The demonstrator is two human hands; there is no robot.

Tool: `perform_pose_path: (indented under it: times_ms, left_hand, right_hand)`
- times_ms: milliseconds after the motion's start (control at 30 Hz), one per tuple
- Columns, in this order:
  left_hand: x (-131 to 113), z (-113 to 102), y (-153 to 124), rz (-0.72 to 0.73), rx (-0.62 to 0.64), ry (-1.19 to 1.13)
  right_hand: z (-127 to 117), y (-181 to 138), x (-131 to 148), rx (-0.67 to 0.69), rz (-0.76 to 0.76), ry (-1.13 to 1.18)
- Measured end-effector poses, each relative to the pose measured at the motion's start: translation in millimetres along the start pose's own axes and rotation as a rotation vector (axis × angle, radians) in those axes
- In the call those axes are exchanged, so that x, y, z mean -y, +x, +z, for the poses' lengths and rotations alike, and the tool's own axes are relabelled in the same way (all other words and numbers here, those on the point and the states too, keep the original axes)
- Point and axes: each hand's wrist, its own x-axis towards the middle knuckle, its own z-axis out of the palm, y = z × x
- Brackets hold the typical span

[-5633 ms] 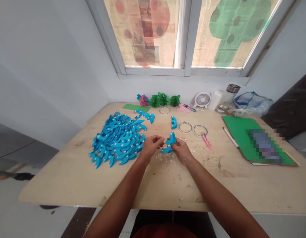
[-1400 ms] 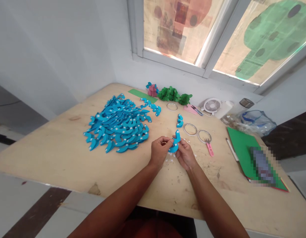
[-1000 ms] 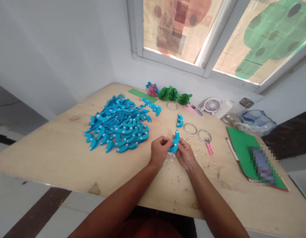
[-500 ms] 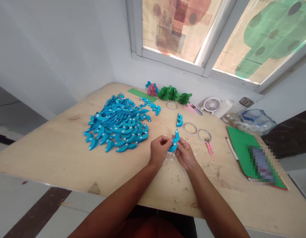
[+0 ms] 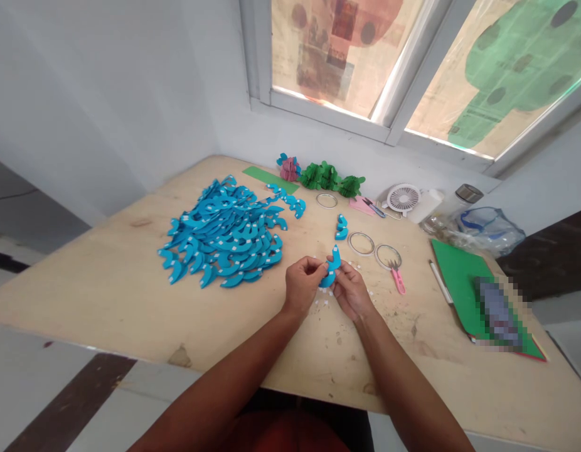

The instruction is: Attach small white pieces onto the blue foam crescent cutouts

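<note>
Left hand (image 5: 303, 285): thumb and forefinger drawn together, tips on the left edge of a curved blue piece (image 5: 334, 260), just below and right of frame centre. Whether they also catch one of its white squares: cannot tell. Right hand (image 5: 352, 292): thumb and fingers pinched on the same piece from its right edge; the remaining fingers curl loosely below. Neither hand is clearly nearer; the piece lies between both sets of tips. Its long axis runs steeply, top end free and pointing to the top of the frame, lower end slanting down-left between the hands.

Just below the tips: small white bits (image 5: 325, 302) on the table (image 5: 224, 333). Just above the free end, apart: a second blue piece (image 5: 341, 228). Right of it, two rings. Centre-left, well apart from the left hand: heap of blue pieces (image 5: 229, 235).
</note>
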Motion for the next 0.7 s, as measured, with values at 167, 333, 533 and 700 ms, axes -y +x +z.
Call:
perform_pose_path:
  times_ms: [167,333,533,700]
  left_hand:
    - [-1.5,0.2,-0.5,0.016,-0.008,0.033]
    - [-1.8,-0.8,-0.8,0.065,-0.018,0.078]
    - [-5.3,-1.4,-2.1,0.106,-0.022,0.137]
    - [-6.9,-0.7,-2.7,0.112,-0.044,0.113]
  right_hand:
    - [-0.4,0.1,-0.4,0.002,-0.006,-0.002]
    - [-0.1,-0.4,-0.8,0.011,-0.011,0.012]
    - [-1.2,0.5,-1.6,0.013,-0.013,0.012]
    - [-2.2,0.5,-2.3,0.017,-0.011,0.014]
